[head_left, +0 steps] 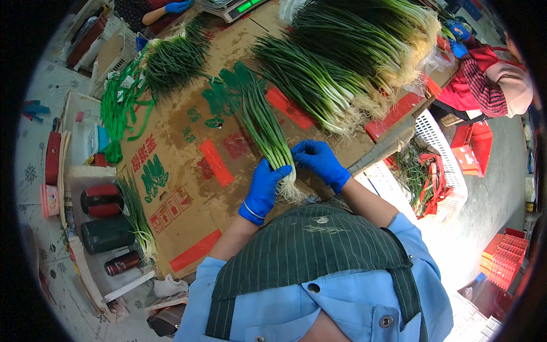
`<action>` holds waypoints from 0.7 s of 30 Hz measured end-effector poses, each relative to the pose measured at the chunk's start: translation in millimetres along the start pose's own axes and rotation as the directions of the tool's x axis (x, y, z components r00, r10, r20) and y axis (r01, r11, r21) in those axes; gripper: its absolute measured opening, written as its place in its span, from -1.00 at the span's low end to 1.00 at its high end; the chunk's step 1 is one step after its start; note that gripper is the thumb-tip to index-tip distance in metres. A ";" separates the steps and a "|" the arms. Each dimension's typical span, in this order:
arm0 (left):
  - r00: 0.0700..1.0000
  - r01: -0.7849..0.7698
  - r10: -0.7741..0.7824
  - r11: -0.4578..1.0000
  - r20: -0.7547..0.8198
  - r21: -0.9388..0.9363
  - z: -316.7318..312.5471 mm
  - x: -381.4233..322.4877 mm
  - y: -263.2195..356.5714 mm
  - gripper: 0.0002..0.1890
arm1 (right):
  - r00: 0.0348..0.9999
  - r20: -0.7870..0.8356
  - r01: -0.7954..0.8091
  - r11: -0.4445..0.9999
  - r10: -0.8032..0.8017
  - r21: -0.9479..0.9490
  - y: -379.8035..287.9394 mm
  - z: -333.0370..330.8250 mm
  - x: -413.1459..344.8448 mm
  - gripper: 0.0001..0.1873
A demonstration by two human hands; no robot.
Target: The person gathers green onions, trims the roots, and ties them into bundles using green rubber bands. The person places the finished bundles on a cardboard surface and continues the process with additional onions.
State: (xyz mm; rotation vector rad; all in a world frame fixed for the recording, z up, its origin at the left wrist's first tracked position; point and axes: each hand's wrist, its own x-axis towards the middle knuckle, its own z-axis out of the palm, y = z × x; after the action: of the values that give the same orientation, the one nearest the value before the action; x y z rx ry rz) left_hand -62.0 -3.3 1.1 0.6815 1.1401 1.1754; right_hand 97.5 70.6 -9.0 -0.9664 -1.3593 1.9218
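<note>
A bunch of green onions (pixel 267 130) lies over the cardboard-covered table, its white roots towards me. My left hand (pixel 265 188), in a blue glove with a band at the wrist, grips the bunch near its white ends. Just right of the stems is my right hand (pixel 320 164), also blue-gloved, its fingers curled close to the bunch; whether they pinch anything is hidden. Larger piles of green onions (pixel 329 94) lie at the upper right. A separate heap of thin greens (pixel 175 60) and a bundle of green mesh bags (pixel 122 102) are at the upper left.
A digital scale (pixel 233 8) stands at the far edge. Two co-workers' gloved hands (pixel 177 6) (pixel 459 40) show at the top left and right. A white basket (pixel 455 175) with greens is on the right. Bottles and a loose onion bunch (pixel 139 213) lie at the left.
</note>
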 end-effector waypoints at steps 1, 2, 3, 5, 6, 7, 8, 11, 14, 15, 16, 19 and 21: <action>1.000 -0.001 0.001 1.000 -0.008 -0.001 0.3 -0.5 -1.6 -0.65 | 0.999 -0.029 -0.028 1.000 0.029 0.002 2.2 0.8 0.5 -0.72; 1.000 0.000 0.000 0.999 -0.018 0.039 0.8 -0.7 -4.0 -0.65 | 0.999 -0.048 -0.016 1.000 0.017 0.023 4.3 1.6 0.6 -0.75; 1.000 -0.008 0.010 0.997 -0.025 0.074 1.5 -0.1 -6.8 -0.65 | 0.996 -0.086 -0.035 0.999 0.037 0.023 6.4 3.5 0.9 -0.77; 0.998 -0.031 0.036 0.993 -0.042 0.116 3.3 2.1 -12.6 -0.64 | 0.995 -0.095 -0.023 1.000 0.024 0.007 8.8 4.2 3.4 -0.82; 0.997 -0.044 0.050 0.991 -0.052 0.123 4.5 3.1 -15.3 -0.64 | 0.998 -0.066 0.006 1.000 -0.007 -0.006 9.7 4.1 5.3 -0.83; 0.996 -0.056 0.065 0.990 -0.063 0.131 4.9 3.8 -17.0 -0.64 | 0.999 -0.032 0.032 0.999 -0.033 -0.020 10.6 3.1 7.2 -0.84; 0.996 -0.048 0.055 0.994 -0.074 0.095 4.6 4.1 -17.4 -0.64 | 0.999 -0.046 0.026 0.997 -0.029 -0.070 11.3 0.4 7.8 -0.84; 0.995 -0.023 0.021 1.000 -0.097 -0.022 4.9 2.9 -15.1 -0.66 | 0.998 -0.067 -0.002 0.995 -0.005 -0.104 16.1 -7.5 8.1 -0.81; 0.997 -0.012 0.005 0.995 -0.074 -0.098 8.4 0.0 -9.5 -0.69 | 0.996 -0.083 -0.007 0.998 0.012 0.062 22.9 -10.5 7.8 -0.80; 0.998 -0.019 0.014 0.996 -0.054 -0.087 10.5 0.3 -7.9 -0.70 | 0.995 -0.096 0.002 0.996 0.007 0.089 24.6 -9.9 8.1 -0.80; 0.997 -0.079 0.078 0.992 -0.008 -0.094 12.5 0.6 -6.8 -0.71 | 0.997 -0.076 0.016 0.992 -0.007 0.122 25.5 -9.7 8.8 -0.81; 0.998 0.014 -0.015 1.000 -0.064 -0.017 15.9 2.5 -6.2 -0.72 | 0.995 -0.079 -0.043 0.980 0.059 0.193 24.2 -5.5 8.6 -0.81; 0.994 -0.012 0.007 0.999 -0.109 -0.041 16.6 4.3 -8.7 -0.73 | 0.976 -0.110 0.175 0.979 -0.186 -0.105 22.2 -0.3 4.2 -0.82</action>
State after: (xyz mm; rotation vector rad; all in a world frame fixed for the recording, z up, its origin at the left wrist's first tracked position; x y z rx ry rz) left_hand -43.5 0.4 -2.6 0.5978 1.2012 1.2532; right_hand 94.1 67.2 -31.1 -0.9514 -1.4268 1.6517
